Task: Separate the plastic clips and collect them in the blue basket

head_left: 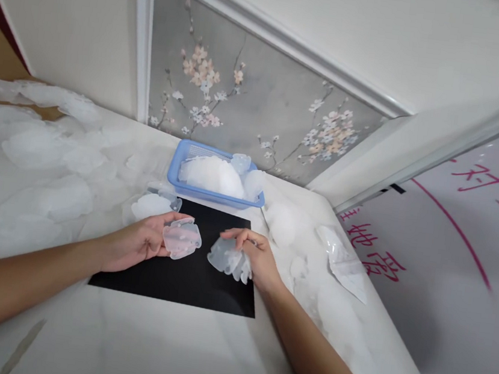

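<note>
Over the black mat [160, 285], my left hand [143, 237] holds a thin translucent plastic piece [182, 239] with a wavy edge and small holes. My fingers lie behind it and show through. To its right, my right hand [256, 254] is closed around several similar translucent pieces [228, 258], fanned out and pointing left and down. A gap separates the pieces in the two hands. Just behind my left hand, a small pile of translucent pieces [154, 205] lies at the mat's back left corner.
A blue basket [173, 168] with whitish translucent pieces stands behind the mat against the wall. Many more pieces [49, 187] cover the table's left side. Others lie on the right, near a clear plastic bag [344, 265]. A whiteboard [456, 285] with red writing borders the table's right.
</note>
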Available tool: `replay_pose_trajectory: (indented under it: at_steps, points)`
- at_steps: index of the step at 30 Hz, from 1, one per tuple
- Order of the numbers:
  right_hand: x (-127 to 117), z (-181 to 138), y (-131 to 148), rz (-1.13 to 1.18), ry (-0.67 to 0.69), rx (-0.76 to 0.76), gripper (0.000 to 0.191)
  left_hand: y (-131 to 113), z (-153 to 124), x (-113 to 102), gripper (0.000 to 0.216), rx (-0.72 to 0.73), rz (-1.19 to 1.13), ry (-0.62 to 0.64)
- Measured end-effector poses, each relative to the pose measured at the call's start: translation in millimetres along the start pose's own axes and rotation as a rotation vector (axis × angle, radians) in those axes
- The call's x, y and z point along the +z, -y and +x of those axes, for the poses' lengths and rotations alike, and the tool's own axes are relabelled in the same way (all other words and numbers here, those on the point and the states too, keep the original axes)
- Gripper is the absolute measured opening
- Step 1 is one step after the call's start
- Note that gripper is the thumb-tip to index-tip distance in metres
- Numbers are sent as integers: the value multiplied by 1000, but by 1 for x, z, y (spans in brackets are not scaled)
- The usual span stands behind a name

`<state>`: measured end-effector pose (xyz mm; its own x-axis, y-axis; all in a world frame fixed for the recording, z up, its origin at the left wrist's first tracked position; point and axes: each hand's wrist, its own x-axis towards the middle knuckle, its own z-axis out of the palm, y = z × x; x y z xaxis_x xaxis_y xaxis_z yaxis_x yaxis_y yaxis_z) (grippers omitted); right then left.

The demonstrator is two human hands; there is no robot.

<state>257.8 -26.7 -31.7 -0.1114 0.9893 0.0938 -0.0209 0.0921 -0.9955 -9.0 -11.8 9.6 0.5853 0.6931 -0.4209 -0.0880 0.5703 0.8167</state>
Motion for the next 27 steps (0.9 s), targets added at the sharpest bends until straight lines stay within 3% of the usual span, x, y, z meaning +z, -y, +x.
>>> replay_pose_trajectory:
  at_steps: [3, 6, 7, 9, 12, 15, 22, 27]
  points:
    - [3, -5, 2, -31, 14, -48, 25, 3, 2, -3, 89, 12, -56, 42]
    - [13, -13, 7, -351, 32, -154, 15, 6, 3, -5, 87, 36, -95, 109]
    - [18, -16, 9, -495, 50, -241, 14, 7, 3, -5, 86, 42, -102, 138]
    - [27, -19, 10, -746, 112, -450, 31, 8, 2, -3, 82, 55, -105, 181]
    - [35, -20, 9, -939, 146, -722, 21, 10, 0, 1, 72, 75, -25, 149]
    - [35, -19, 8, -987, 98, -860, 16, 11, -2, 6, 70, 88, 41, 138]
    - [31, -19, 11, -1005, 21, -985, 16, 12, -5, 4, 82, 112, -89, 320]
    - [34, -21, 12, -1037, 11, -1023, 15, 14, -4, 5, 75, 140, 86, 211]
